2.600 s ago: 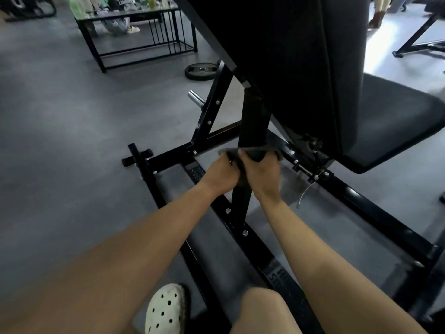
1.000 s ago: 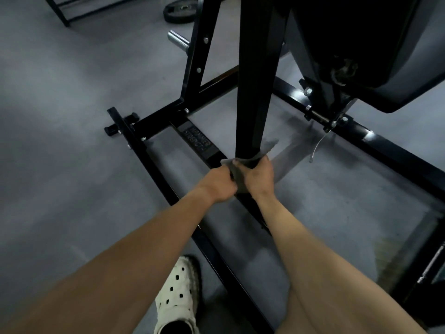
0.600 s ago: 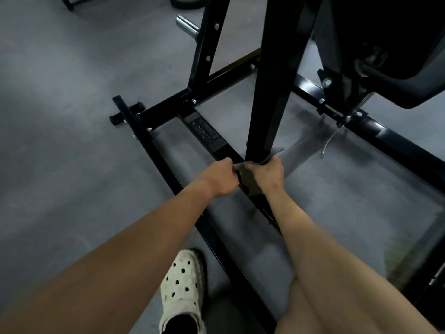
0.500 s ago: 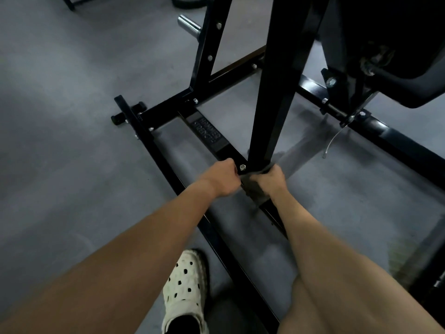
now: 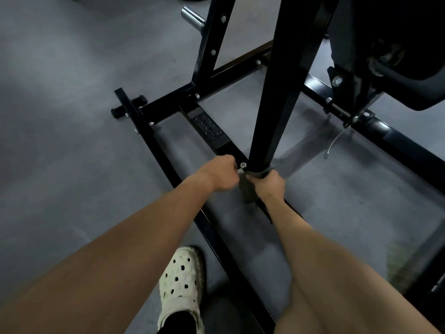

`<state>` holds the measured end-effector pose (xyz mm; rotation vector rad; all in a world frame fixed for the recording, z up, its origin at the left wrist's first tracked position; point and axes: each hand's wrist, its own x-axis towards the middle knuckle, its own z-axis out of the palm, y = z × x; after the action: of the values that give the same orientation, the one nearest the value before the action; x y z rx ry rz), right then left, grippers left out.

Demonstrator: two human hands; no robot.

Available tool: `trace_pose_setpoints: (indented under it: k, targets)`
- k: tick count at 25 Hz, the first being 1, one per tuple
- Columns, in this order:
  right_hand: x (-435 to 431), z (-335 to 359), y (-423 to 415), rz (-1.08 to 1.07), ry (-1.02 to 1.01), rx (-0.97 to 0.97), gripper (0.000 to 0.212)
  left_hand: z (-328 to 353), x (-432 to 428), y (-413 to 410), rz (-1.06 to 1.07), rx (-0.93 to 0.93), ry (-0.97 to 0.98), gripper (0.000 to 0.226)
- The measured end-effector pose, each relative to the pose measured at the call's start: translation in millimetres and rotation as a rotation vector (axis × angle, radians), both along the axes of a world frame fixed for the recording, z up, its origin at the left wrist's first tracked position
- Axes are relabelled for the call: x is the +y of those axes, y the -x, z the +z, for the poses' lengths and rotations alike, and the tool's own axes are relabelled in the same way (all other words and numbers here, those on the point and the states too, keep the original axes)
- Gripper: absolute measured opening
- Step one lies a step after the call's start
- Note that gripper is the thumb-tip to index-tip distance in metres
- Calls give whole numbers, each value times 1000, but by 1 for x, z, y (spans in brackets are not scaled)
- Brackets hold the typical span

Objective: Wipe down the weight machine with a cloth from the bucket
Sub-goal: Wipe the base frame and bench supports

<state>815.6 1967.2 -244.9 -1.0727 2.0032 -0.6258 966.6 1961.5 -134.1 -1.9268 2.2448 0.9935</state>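
Observation:
A black weight machine fills the view, with a slanted upright post (image 5: 284, 88) that meets a floor rail (image 5: 212, 133) bearing a name plate. A dark grey cloth (image 5: 248, 189) is wrapped round the very foot of the post. My left hand (image 5: 220, 173) grips the cloth's left end and my right hand (image 5: 271, 184) grips its right end, with both fists close together at the joint beside a bolt (image 5: 243, 164). A loose flap of cloth hangs down between my wrists. No bucket is in view.
The padded seat (image 5: 409, 56) overhangs at the upper right above a long side rail (image 5: 385, 131). A chrome plate peg (image 5: 192, 18) sticks out at the top. My white clog (image 5: 180, 288) stands on the grey floor beside the left base rail (image 5: 168, 169).
Both hands have slid the cloth down the post from just under the seat back to its foot, and my head has dropped lower and closer to the base.

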Motion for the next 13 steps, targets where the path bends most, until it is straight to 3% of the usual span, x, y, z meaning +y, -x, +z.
trace_pose_setpoints:
  k: [3,7,9,13]
  targets:
    - [6,-10,-6,117,-147,180,41,3,-2,0,20,-2,5,21]
    - [7,-3,-33,207,-52,41,30,0,1,-4,34,-22,-14,28]
    - [0,0,-44,112,-58,-162,34,-3,0,-6,45,-31,-31,28]
    - [-20,-11,-50,-326,-98,-748,30,-2,-1,-10,70,-31,-49,28]
